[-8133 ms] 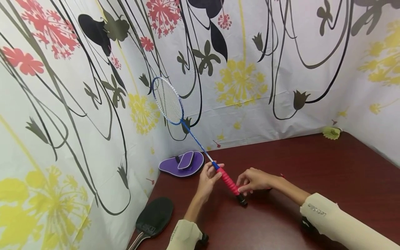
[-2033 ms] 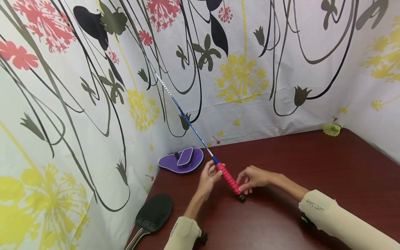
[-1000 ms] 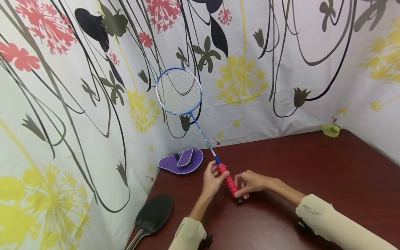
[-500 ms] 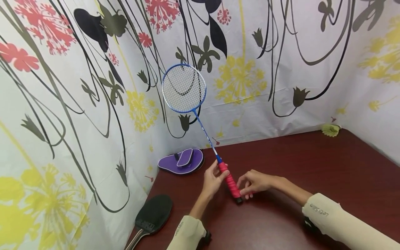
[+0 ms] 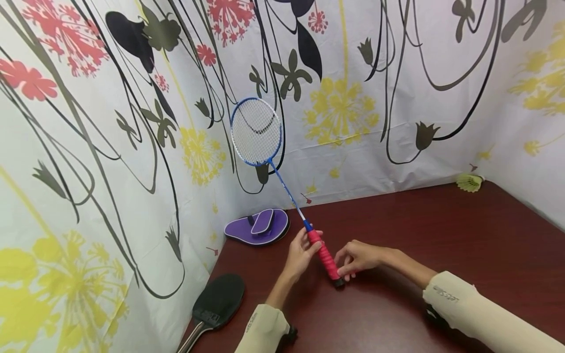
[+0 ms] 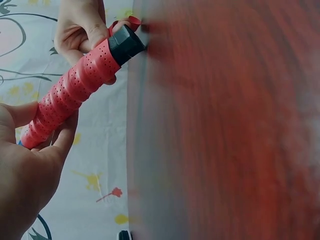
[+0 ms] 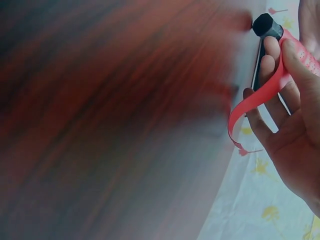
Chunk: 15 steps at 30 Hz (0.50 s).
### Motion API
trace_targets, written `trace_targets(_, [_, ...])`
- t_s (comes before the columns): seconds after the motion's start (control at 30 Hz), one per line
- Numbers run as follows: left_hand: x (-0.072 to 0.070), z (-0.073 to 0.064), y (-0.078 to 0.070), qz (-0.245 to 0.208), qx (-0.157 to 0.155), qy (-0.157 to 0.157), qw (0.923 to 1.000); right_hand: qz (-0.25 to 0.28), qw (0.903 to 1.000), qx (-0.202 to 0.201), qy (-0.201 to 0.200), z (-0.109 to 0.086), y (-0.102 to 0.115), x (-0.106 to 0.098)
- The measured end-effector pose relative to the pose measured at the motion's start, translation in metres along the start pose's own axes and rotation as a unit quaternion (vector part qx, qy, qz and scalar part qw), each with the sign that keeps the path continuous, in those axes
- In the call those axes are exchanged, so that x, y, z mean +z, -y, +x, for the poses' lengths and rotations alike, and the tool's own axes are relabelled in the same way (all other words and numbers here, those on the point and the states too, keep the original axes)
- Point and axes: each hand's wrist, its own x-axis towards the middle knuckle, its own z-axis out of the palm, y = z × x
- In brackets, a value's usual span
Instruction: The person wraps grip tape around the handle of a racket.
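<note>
A badminton racket with a blue and white frame slants up over the table, its strung head far left of the handle. Perforated pink grip tape is wound in overlapping turns round the handle, and the black butt end sticks out bare. My left hand holds the upper handle between thumb and fingers. Near the butt, my right hand pinches the tape against the handle. From that hand a loose tail of tape curls down, seen in the right wrist view.
A black table tennis bat lies at the table's left edge. Behind it rests a purple bat case with white piping. A yellow-green shuttlecock sits in the far right corner. Flower-printed sheeting surrounds the dark red table.
The racket has turned about its shaft: edge-on two seconds ago, its strings now show, slightly narrower than half a second ago. Less black butt shows than eight seconds ago. Both hands stay by the handle.
</note>
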Motion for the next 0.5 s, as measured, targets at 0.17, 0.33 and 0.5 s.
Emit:
trace_targets(0.17, [-0.0021, -0.0032, 0.0003, -0.016, -0.021, -0.015, 0.9995, -0.011, 0.9999, -0.010, 0.006, 0.0043, 0.0011, 0.0031])
trace_targets(0.33, [-0.0037, -0.0024, -0.0018, -0.024, -0.030, -0.017, 0.9991, -0.031, 0.9993, -0.020, -0.003, 0.0069, 0.0038, 0.0047])
trace_targets(0.5, [-0.0041, -0.0031, -0.0040, -0.014, -0.034, -0.032, 0.9988, -0.045, 0.9987, -0.017, -0.020, 0.0096, 0.0077, 0.0056])
